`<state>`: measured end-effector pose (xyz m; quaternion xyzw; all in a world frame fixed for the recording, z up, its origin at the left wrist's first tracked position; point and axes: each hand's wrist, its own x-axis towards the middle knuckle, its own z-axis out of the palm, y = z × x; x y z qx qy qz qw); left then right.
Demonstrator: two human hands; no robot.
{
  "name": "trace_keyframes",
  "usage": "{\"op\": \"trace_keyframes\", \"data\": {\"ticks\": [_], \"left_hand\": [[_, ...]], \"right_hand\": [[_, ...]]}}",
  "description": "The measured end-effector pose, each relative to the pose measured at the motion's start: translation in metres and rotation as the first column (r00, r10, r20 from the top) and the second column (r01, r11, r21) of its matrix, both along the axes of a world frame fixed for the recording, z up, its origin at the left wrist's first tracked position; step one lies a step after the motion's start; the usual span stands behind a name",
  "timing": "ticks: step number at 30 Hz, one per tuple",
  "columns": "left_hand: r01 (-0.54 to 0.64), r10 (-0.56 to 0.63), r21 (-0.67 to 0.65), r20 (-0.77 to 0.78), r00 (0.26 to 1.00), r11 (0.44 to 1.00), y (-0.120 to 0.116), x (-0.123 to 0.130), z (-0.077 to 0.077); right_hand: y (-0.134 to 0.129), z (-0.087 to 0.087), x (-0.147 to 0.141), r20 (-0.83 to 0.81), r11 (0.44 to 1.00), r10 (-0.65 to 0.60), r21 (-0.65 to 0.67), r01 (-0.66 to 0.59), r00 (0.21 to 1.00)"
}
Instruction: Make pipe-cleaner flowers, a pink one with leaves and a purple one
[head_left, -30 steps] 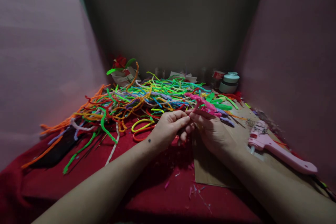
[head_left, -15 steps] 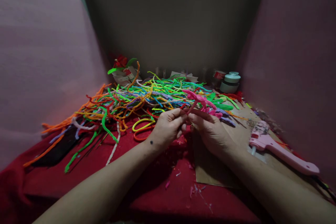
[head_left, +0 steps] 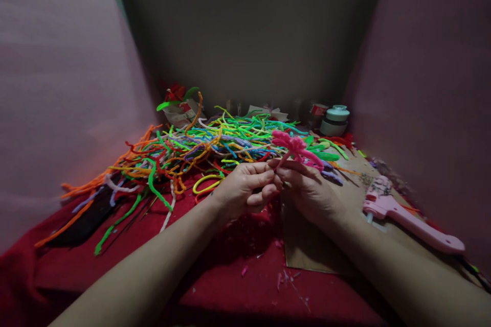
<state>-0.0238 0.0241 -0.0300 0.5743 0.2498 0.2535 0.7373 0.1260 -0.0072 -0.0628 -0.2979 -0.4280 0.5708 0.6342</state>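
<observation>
A pink pipe-cleaner flower (head_left: 293, 145) stands tilted above my fingertips, its looped petals spread to the right. My left hand (head_left: 249, 186) pinches the lower end of its stem. Close against it, my right hand (head_left: 307, 191) grips the same stem between thumb and fingers, just under the petals. The stem's bottom end is hidden by my fingers. Right behind both hands lies a big heap of coloured pipe cleaners (head_left: 215, 138). A yellow loop (head_left: 203, 182) rests beside my left wrist.
At the right, a pink glue gun (head_left: 410, 217) lies on a cardboard sheet (head_left: 307, 253). A pale green lidded jar (head_left: 334, 120) stands at the back. Pink scraps (head_left: 244, 270) dot the red cloth (head_left: 215, 286). A black flat object (head_left: 82, 222) lies left, partly under pipe cleaners.
The pink flower has turned in my fingers, its petals now fanning out more upright. My left hand has rolled over slightly, showing more of its curled fingers. The right hand has barely moved.
</observation>
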Motion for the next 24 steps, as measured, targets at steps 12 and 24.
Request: {"op": "trace_keyframes", "data": {"ticks": [12, 24], "left_hand": [[-0.169, 0.481, 0.934, -0.004, 0.877, 0.315, 0.000, 0.003, -0.025], [-0.273, 0.289, 0.232, -0.038, 0.957, 0.934, -0.012, 0.011, -0.004]], "right_hand": [[-0.001, -0.001, -0.004, 0.103, 0.987, -0.139, 0.098, 0.129, 0.985], [0.006, -0.002, -0.003, -0.104, 0.997, 0.073, -0.027, -0.076, 0.992]]}}
